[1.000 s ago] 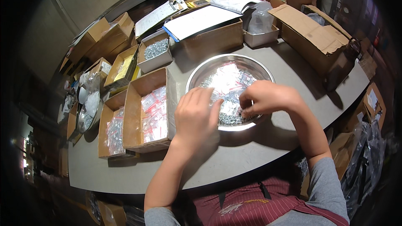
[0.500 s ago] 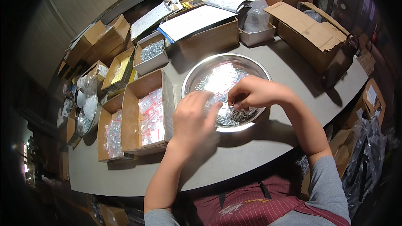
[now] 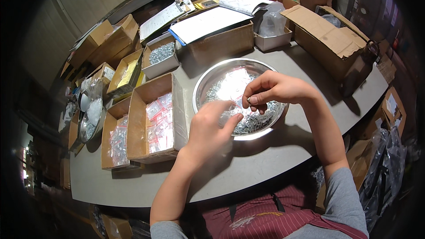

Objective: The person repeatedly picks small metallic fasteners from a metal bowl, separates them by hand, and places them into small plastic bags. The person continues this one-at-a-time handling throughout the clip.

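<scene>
A round steel bowl [image 3: 198, 87] holds a heap of small silvery screws [image 3: 251, 123], with shiny clear bags [image 3: 234, 81] lying on top under glare. My left hand [image 3: 211, 126], slightly blurred, is over the bowl's near left side. Its thumb and fingers close on what looks like a small clear zip bag [image 3: 233, 104] with a red stripe; the fingertips are partly hidden. Above the screws, my right hand [image 3: 275, 92] pinches a small metal piece, apparently a screw [image 3: 249, 101], close to that bag.
Left of the bowl stands a cardboard box [image 3: 178, 126] of red-striped bags, beside another box [image 3: 106, 150] of small filled bags. Behind are a white box [image 3: 160, 67] of screws, a clipboard with paper [image 3: 208, 23] on a carton, and a large carton [image 3: 330, 51] at right.
My right hand has risen from the screws and moved slightly right, a small metal piece in its fingertips. My left hand has shifted a little to the right and down.
</scene>
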Tool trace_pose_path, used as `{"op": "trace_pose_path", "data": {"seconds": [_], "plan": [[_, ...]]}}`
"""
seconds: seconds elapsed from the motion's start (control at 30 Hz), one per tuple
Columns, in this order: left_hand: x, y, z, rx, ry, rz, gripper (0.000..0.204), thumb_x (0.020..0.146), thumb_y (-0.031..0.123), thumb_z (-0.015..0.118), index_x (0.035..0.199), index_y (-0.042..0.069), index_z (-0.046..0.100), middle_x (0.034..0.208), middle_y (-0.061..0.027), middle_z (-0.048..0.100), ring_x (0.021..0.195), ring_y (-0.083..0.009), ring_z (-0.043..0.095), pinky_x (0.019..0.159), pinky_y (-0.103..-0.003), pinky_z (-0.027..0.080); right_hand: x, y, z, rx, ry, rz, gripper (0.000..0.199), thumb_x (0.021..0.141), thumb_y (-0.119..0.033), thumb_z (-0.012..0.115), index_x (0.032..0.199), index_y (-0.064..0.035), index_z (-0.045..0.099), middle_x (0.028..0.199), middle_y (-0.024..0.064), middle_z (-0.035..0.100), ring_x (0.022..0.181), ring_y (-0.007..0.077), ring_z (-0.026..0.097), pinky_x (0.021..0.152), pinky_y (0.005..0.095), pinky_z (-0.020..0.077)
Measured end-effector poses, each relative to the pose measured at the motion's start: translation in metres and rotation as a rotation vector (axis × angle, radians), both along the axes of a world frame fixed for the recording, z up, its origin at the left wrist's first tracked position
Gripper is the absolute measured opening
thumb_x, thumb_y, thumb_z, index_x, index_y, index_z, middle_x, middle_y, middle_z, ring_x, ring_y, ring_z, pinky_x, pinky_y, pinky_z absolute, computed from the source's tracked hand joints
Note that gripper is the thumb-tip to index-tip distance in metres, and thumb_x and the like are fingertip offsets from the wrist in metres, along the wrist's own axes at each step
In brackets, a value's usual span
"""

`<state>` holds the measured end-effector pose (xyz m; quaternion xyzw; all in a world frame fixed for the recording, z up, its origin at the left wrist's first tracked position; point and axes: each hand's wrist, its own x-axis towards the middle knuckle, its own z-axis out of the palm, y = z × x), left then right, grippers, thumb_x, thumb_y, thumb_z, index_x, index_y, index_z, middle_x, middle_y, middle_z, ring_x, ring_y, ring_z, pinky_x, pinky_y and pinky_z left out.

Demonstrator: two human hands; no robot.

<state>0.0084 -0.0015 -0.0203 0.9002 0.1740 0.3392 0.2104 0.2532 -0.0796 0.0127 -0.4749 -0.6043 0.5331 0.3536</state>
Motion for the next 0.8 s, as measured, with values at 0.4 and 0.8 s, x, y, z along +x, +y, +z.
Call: {"op": "trace_pose_path", "data": {"seconds": [0.4,0.8], "plan": [[0.000,-0.006,0.001,-0.378,0.010,-0.145,0.042,0.090,0.022,0.079,0.121,-0.003,0.069,0.107,-0.0153,0.076,0.101,-0.0204,0.072,0.091,-0.034,0.055,-0.016,-0.005,0.007,0.272,0.065,-0.109,0.028,0.088,0.008,0.069,0.115,0.0056,0.074,0.108,0.0122,0.075,0.096,0.0169,0.072,0.088,0.0288,0.0588],[0.000,-0.010,0.007,-0.551,-0.035,-0.200,0.045,0.094,0.024,0.076,0.127,-0.005,0.066,0.115,-0.0221,0.073,0.108,-0.0271,0.071,0.096,-0.037,0.053,-0.028,-0.013,0.013,0.513,-0.114,-0.141,0.044,0.079,0.015,0.064,0.119,0.0015,0.074,0.112,0.0116,0.076,0.099,0.0177,0.073,0.088,0.0321,0.0609]]}}
